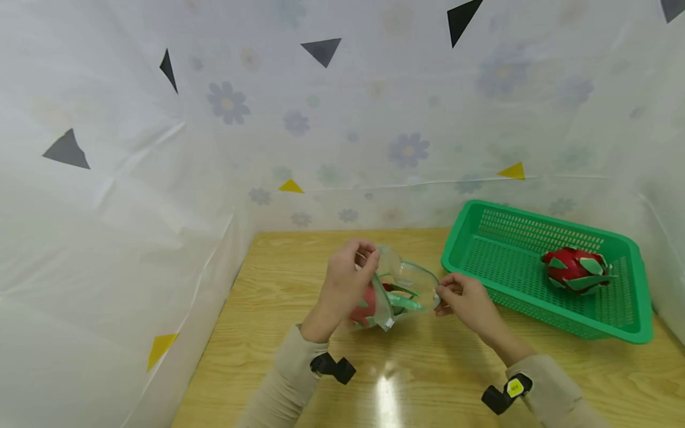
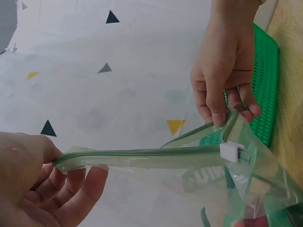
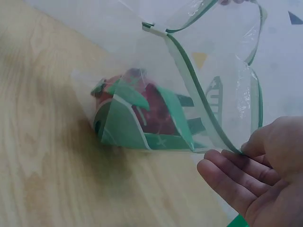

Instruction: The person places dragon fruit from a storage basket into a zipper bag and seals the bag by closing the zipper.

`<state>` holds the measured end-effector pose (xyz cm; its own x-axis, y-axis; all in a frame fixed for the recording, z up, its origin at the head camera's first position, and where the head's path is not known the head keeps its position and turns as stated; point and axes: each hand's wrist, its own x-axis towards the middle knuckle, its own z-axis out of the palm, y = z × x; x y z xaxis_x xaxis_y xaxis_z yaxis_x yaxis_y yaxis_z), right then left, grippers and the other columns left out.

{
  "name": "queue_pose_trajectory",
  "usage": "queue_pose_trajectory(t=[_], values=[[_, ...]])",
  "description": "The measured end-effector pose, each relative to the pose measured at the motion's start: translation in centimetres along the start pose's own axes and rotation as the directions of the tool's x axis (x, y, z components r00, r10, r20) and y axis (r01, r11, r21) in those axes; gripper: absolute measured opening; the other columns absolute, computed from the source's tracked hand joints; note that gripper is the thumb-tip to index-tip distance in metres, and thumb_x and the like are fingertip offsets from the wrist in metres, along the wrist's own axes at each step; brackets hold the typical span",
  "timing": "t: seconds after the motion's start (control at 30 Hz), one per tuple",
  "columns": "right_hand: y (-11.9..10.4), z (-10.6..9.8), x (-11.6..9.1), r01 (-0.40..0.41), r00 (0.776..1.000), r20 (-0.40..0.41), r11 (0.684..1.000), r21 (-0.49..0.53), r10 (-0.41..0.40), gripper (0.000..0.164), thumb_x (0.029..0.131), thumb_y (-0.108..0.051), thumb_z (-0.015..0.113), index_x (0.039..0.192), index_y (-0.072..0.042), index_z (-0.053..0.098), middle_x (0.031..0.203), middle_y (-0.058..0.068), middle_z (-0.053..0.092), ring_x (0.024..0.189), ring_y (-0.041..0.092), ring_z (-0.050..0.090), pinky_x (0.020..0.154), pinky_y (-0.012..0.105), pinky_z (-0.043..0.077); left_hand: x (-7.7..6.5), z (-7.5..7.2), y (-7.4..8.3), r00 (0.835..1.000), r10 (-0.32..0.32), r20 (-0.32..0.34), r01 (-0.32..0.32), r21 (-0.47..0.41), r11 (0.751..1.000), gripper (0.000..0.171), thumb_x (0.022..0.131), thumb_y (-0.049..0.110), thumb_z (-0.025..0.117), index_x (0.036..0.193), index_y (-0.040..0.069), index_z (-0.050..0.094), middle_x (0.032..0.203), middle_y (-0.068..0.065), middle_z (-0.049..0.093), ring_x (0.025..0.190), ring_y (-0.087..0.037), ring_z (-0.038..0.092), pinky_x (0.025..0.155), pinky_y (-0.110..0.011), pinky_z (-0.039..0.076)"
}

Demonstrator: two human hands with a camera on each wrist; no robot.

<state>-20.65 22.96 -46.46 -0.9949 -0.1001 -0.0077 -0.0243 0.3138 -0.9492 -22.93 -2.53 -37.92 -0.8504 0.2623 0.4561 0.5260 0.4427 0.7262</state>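
Observation:
A clear zip bag (image 3: pixel 227 94) with green seal strips and a white slider (image 2: pixel 231 152) is stretched between both hands, its mouth spread apart. Inside it lies a red dragon fruit (image 3: pixel 156 113) with green scales, seen through the plastic. My left hand (image 1: pixel 345 276) pinches one end of the bag's mouth between thumb and fingers. My right hand (image 1: pixel 468 303) pinches the opposite end of the mouth, near the basket's front corner. In the left wrist view the fruit shows only in part, at the lower right.
On the right stands a green plastic basket (image 1: pixel 497 279) with a second dragon fruit (image 1: pixel 577 270) in its right part. The wooden table (image 1: pixel 267 297) meets patterned white sheeting (image 1: pixel 348 137) at the back and on the left.

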Motion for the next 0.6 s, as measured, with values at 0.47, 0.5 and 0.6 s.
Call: queue_pose_trajectory(t=[0.47, 0.5, 0.6], values=[[-5.8, -2.5, 0.8, 0.136, 0.991, 0.000, 0.986, -0.093, -0.136, 0.024, 0.103, -0.017, 0.055, 0.114, 0.004, 0.055, 0.094, 0.020, 0.067, 0.072, 0.021, 0.073, 0.068, 0.032, 0.061, 1.8, -3.2, 1.1, 0.986, 0.024, -0.167, -0.048, -0.139, 0.989, 0.011, 0.099, 0.013, 0.059, 0.101, 0.003, 0.063, 0.087, -0.012, 0.062, 0.064, -0.020, 0.061, 0.046, -0.026, 0.054], [-6.2, -2.6, 0.9, 0.140, 0.990, 0.002, 0.985, -0.098, -0.140, 0.025, 0.103, -0.018, 0.055, 0.114, 0.004, 0.055, 0.094, 0.019, 0.067, 0.072, 0.021, 0.073, 0.068, 0.032, 0.061, 1.9, -3.4, 1.1, 0.984, 0.027, -0.177, -0.052, -0.139, 0.989, 0.012, 0.100, 0.014, 0.059, 0.101, 0.003, 0.063, 0.087, -0.012, 0.062, 0.063, -0.019, 0.061, 0.046, -0.026, 0.054], [-7.5, -3.0, 0.9, 0.149, 0.989, 0.001, 0.982, -0.117, -0.150, 0.026, 0.103, -0.021, 0.055, 0.114, 0.002, 0.056, 0.093, 0.017, 0.068, 0.072, 0.019, 0.072, 0.068, 0.031, 0.061, 2.2, -4.1, 1.3, 0.979, 0.031, -0.201, -0.058, -0.128, 0.990, 0.013, 0.100, 0.015, 0.058, 0.101, 0.003, 0.063, 0.089, -0.011, 0.061, 0.063, -0.017, 0.060, 0.045, -0.027, 0.054]])
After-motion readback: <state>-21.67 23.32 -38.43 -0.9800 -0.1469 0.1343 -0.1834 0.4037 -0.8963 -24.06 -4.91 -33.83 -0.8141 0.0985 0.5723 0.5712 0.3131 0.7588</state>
